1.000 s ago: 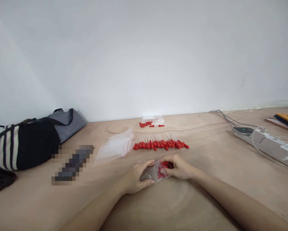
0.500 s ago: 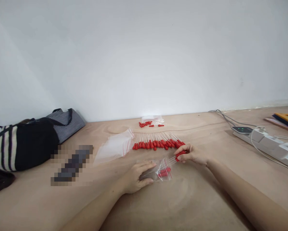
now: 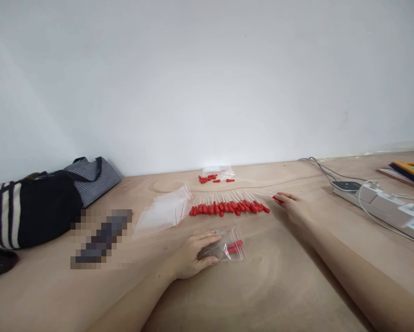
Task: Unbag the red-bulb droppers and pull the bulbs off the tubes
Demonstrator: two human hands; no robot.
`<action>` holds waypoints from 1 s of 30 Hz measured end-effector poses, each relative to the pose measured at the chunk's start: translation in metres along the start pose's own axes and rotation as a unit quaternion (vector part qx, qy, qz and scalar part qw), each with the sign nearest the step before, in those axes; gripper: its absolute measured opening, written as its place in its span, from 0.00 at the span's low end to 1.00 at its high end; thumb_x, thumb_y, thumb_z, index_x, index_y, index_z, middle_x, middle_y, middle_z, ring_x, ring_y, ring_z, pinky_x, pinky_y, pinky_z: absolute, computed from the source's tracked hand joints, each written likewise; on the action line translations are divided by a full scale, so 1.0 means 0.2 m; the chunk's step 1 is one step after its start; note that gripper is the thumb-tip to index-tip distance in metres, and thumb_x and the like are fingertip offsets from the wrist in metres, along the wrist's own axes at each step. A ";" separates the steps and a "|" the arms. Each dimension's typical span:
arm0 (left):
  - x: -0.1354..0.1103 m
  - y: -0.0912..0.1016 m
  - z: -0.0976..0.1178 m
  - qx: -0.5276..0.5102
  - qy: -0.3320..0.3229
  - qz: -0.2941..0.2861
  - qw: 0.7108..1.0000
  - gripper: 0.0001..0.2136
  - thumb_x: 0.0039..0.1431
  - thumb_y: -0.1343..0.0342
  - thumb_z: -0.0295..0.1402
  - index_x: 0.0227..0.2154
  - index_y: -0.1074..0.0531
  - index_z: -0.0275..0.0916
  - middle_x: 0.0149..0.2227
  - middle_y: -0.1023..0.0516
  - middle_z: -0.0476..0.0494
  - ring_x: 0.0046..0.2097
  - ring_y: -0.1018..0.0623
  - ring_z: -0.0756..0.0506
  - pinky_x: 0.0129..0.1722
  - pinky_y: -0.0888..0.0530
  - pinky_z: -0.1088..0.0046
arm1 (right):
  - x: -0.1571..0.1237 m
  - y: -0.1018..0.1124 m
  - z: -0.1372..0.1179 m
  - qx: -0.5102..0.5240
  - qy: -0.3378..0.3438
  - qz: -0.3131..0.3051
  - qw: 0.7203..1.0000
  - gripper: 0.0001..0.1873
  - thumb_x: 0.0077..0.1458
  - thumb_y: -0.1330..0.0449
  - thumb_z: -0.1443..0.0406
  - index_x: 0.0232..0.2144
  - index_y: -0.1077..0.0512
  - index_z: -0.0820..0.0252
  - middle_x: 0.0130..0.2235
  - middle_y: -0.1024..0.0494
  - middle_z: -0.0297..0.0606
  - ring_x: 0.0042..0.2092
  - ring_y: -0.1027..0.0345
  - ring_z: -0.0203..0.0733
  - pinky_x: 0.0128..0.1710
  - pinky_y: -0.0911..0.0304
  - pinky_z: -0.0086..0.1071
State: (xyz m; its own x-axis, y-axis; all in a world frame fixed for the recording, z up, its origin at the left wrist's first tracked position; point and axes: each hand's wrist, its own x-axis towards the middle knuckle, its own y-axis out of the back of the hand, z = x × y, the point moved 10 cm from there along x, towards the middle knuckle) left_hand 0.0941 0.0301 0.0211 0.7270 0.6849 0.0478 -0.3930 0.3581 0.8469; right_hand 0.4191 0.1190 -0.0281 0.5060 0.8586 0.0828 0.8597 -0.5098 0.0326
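Left hand low centre, laid over the left end of a clear bag on the table. Thumb and fingers curve apart around it; palm side hidden, so pressing or gripping, cannot tell. Looks like a steadying hold: bag kept flat, its red-striped edge free and facing right. Red bulbs show through the film near that edge.

Right hand right of centre, fingers closed on a red bulb, at the right end of a row of red-bulbed sticks. A thin pale shaft runs left from the grip; whether one stick or more is held, cannot tell. Bulb end probably held because it is thick and the shaft slim.

Row lies across the centre, bulbs toward the person, shafts pointing away and crowding together at places. Likely set so for easy reach and a clean view of each bulb.

Flat bags overlap left of the row, red-striped edges nearest it. Farther back, a heap of bulbs by the wall.

Left side: black tote, striped tote, a pixelated object. Right: power strip with cables, beyond the right hand. Nothing bulky stands between the hands; the row's shafts look the likeliest snag.
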 end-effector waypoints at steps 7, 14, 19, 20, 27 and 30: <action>0.00 -0.01 -0.01 0.007 -0.001 -0.003 1.000 0.22 0.53 0.49 0.41 0.52 0.39 0.43 0.55 0.37 0.44 0.56 0.38 0.43 0.54 0.40 0.61 | -0.08 -0.13 -0.03 -0.150 0.032 0.004 0.988 0.24 0.37 0.40 0.56 0.37 0.28 0.65 0.32 0.23 0.46 0.33 0.29 0.47 0.32 0.35 0.36; 0.00 -0.01 0.00 0.005 0.000 -0.001 1.000 0.22 0.53 0.49 0.41 0.52 0.39 0.43 0.55 0.37 0.45 0.56 0.38 0.43 0.54 0.40 0.61 | -0.14 -0.19 -0.11 -0.249 0.081 -0.030 0.965 0.19 0.42 0.44 0.57 0.35 0.26 0.63 0.35 0.23 0.43 0.36 0.30 0.43 0.37 0.38 0.33; 0.00 -0.01 0.00 0.008 0.000 -0.007 1.000 0.22 0.54 0.50 0.41 0.52 0.39 0.42 0.55 0.37 0.44 0.56 0.39 0.42 0.54 0.40 0.61 | -0.12 -0.15 -0.11 -0.302 0.084 -0.016 0.949 0.19 0.47 0.50 0.55 0.31 0.25 0.61 0.31 0.23 0.43 0.32 0.30 0.45 0.31 0.40 0.32; 0.00 -0.01 -0.01 0.007 0.001 -0.008 1.000 0.22 0.54 0.50 0.41 0.52 0.39 0.43 0.55 0.37 0.44 0.56 0.39 0.42 0.54 0.40 0.61 | -0.11 -0.14 -0.11 -0.310 0.085 -0.015 0.947 0.19 0.48 0.50 0.55 0.30 0.25 0.61 0.30 0.23 0.43 0.32 0.30 0.45 0.30 0.41 0.32; 0.00 -0.01 -0.01 0.003 -0.002 -0.007 1.000 0.22 0.54 0.50 0.41 0.52 0.39 0.43 0.55 0.37 0.44 0.57 0.39 0.42 0.54 0.40 0.61 | -0.06 -0.06 -0.10 -0.341 0.085 0.005 0.936 0.21 0.48 0.52 0.53 0.23 0.26 0.60 0.24 0.25 0.42 0.29 0.32 0.44 0.26 0.46 0.30; 0.00 -0.01 -0.01 -0.003 -0.002 -0.004 1.000 0.22 0.54 0.50 0.41 0.52 0.40 0.45 0.55 0.37 0.45 0.57 0.39 0.43 0.54 0.41 0.60 | -0.08 -0.02 -0.15 -0.339 0.089 0.041 0.936 0.22 0.48 0.52 0.52 0.27 0.26 0.62 0.26 0.25 0.43 0.28 0.33 0.42 0.26 0.45 0.31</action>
State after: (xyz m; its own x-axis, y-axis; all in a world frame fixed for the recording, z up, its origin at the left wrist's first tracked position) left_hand 0.0935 0.0305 0.0173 0.7322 0.6797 0.0437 -0.3909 0.3667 0.8442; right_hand 0.4049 0.1058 0.0013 0.4968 0.8229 0.2759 0.5455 -0.5433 0.6382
